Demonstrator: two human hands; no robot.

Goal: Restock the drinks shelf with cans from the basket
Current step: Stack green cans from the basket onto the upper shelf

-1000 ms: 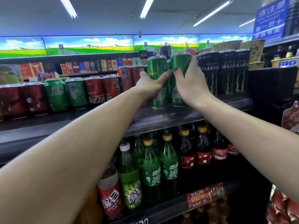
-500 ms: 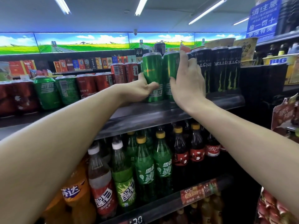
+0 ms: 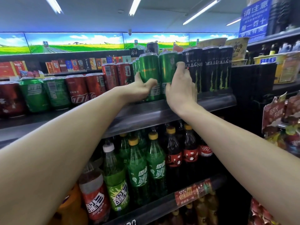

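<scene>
Two tall green cans stand side by side on the top drinks shelf (image 3: 146,111). My left hand (image 3: 139,90) grips the lower part of the left green can (image 3: 148,69), thumb across its front. My right hand (image 3: 181,88) curls round the right green can (image 3: 167,67), its fingertips between that can and the black cans (image 3: 209,65). More green cans stand behind these two. No basket is in view.
Short red and green cans (image 3: 55,93) fill the shelf to the left. Green and dark soda bottles (image 3: 146,163) crowd the shelf below. Snack packets (image 3: 280,120) hang at the right, noodle cups (image 3: 240,46) sit above the black cans.
Both hands have slid lower on the two green cans, which now stand further back on the shelf beside the black cans. The view has shifted slightly.
</scene>
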